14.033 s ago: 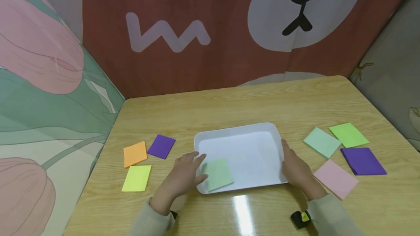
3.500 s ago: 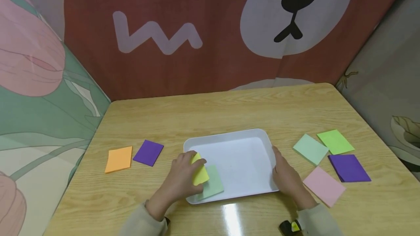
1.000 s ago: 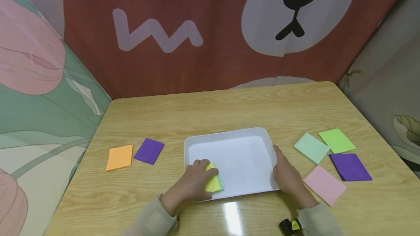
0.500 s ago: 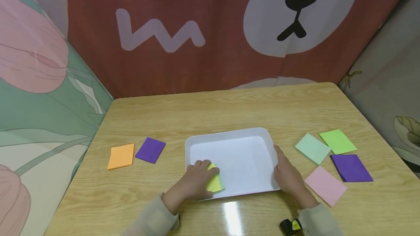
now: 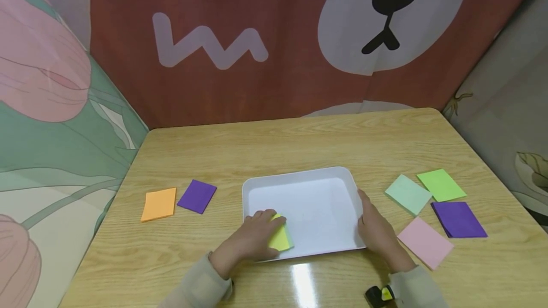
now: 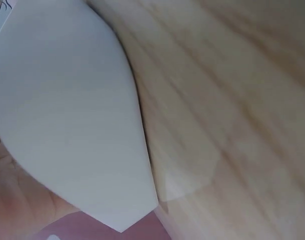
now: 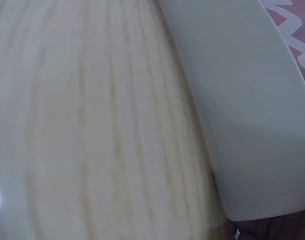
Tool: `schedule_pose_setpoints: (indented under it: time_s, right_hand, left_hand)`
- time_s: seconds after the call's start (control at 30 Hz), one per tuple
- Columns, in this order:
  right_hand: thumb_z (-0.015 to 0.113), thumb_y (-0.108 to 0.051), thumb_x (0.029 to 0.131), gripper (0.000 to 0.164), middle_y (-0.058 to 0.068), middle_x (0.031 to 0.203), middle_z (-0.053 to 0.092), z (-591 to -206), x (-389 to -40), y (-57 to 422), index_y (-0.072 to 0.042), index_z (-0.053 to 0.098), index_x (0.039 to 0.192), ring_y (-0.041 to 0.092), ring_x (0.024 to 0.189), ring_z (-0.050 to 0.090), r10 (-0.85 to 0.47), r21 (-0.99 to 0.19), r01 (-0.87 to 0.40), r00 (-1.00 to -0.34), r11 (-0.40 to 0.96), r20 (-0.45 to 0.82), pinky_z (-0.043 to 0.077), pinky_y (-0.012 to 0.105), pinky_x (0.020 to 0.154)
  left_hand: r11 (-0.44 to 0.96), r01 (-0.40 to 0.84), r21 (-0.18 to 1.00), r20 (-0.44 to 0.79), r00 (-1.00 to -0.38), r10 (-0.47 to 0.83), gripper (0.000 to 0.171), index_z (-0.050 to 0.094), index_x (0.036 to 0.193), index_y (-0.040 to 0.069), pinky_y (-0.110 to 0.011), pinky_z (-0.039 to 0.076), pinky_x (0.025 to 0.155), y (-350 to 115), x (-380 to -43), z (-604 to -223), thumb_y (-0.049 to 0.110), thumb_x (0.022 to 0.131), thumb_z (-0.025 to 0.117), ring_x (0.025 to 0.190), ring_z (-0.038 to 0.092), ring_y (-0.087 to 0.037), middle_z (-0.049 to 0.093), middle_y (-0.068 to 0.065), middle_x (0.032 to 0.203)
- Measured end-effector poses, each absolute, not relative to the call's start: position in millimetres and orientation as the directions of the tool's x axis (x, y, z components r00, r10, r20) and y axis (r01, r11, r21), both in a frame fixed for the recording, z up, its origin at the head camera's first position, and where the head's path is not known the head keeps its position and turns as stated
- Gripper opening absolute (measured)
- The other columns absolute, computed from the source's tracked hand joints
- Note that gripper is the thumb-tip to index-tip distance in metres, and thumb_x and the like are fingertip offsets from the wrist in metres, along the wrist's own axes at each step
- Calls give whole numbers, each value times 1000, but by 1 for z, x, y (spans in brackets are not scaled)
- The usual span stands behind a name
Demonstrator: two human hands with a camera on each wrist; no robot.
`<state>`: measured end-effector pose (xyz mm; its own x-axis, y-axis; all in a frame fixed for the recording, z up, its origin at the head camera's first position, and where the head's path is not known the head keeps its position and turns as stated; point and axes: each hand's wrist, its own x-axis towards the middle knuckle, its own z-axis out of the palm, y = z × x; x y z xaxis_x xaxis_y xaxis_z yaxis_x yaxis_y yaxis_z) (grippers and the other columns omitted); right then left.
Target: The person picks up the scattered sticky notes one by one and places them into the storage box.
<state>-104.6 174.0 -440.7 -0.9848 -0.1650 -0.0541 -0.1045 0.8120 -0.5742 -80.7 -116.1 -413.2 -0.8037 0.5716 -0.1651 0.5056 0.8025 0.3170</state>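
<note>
A white tray sits mid-table. Inside its near left corner, my left hand holds a yellow sticky-note pad that overlaps a pale green pad; little of the green one shows. The fingers cover the yellow pad's left part. At the tray's right side, my right hand grips the rim. The left wrist view has the tray's outer wall with part of the left palm behind it. In the right wrist view, the tray wall hides most of the hand.
On the wooden table, an orange pad and a purple pad lie left of the tray. Right of it are mint, lime, purple and pink pads. A printed curtain stands behind.
Earlier, the yellow pad lay on the table at left; my left hand has carried it into the tray onto the green pad. Over the last second hardly anything moves. The right hand stays at the tray.
</note>
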Motion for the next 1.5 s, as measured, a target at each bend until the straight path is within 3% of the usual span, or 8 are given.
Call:
schedule_pose_setpoints:
  time_s: [0.2,0.5,0.87,1.13,1.5]
  right_hand:
    - [21,-4,89,48,37,131,29,-441,-105,175,5,8,134,45,116,30,-167,-575,-113,-985,811,-42,34,60,89]
    - [23,-3,88,49,37,130,29,-441,-105,176,5,8,134,45,116,30,-162,-574,-105,-986,812,-48,34,60,89]
    - [24,-3,88,50,37,130,30,-441,-105,176,4,8,134,46,115,32,-161,-575,-103,-986,812,-50,35,61,87]
    - [23,-3,88,50,37,130,30,-443,-105,176,4,7,135,46,114,32,-162,-573,-104,-985,813,-52,36,60,86]
    - [23,-3,88,50,36,132,27,-441,-105,174,5,7,135,45,117,29,-165,-584,-102,-985,805,-55,33,60,90]
  left_hand:
    - [788,487,377,-158,-804,573,65,40,127,10,-55,37,88,-121,-82,-412,32,71,66,113,37,-33,43,-17,127]
    - [766,481,426,-83,-823,563,56,45,123,7,-50,35,93,-132,-87,-410,29,75,64,112,39,-30,46,-15,123]
    - [757,412,507,2,-879,477,48,49,119,6,-55,32,92,-150,-89,-402,22,76,63,113,38,-33,46,-16,123]
    - [783,364,504,61,-920,388,41,52,116,6,-57,32,91,-163,-90,-402,19,79,60,113,38,-35,47,-19,123]
    - [818,323,476,135,-946,295,47,46,119,1,-62,32,89,-193,-89,-408,17,78,61,111,38,-38,47,-22,120]
